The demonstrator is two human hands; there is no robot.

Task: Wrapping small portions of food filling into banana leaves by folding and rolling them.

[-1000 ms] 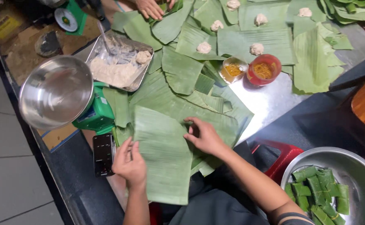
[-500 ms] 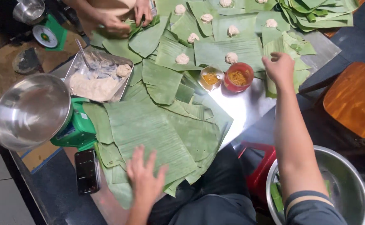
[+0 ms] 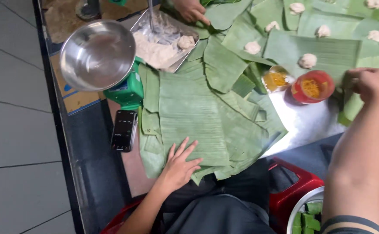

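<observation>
Cups: a red cup [image 3: 312,86] and a clear cup [image 3: 275,79] held yellow filling.
Tray: the metal tray [image 3: 165,39] held white dough.
Leaf: the banana leaf [image 3: 192,115] lay before me, long axis running away from me.
Grip: my left hand [image 3: 178,167] pressed flat and open on its near edge; my right hand [image 3: 368,84] pinched a leaf strip [image 3: 350,108].

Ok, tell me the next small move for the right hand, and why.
Probably lift the small banana-leaf piece clear: the right hand is closed on it beside the red cup of filling, while the left hand lies flat on the large leaf stack.
</observation>
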